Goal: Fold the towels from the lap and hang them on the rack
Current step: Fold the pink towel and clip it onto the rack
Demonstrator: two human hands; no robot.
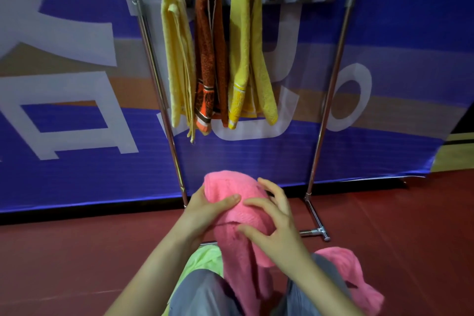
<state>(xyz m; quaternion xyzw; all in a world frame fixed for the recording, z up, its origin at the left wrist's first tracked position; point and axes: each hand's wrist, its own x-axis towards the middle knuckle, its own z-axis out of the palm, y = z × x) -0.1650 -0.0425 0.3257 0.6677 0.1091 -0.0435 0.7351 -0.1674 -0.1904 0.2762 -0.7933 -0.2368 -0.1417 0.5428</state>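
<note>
Lap (210, 292), near, with a green towel (202, 261) waiting on it; just above, left hand (202, 213) and right hand (279, 228) both grasp a pink towel (230, 187), apparently doubling it to suit the far rack (331, 79), three towels (210, 46) hung at its left.

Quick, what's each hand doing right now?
Left hand: grips the pink towel, thumb across its front.
Right hand: curled fingers hold the pink towel too.

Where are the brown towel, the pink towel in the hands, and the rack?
brown towel (210, 54): head view, middle of its hanging length.
pink towel (225, 185): head view, bunched top part.
rack (331, 84): head view, right upright pole.
</note>
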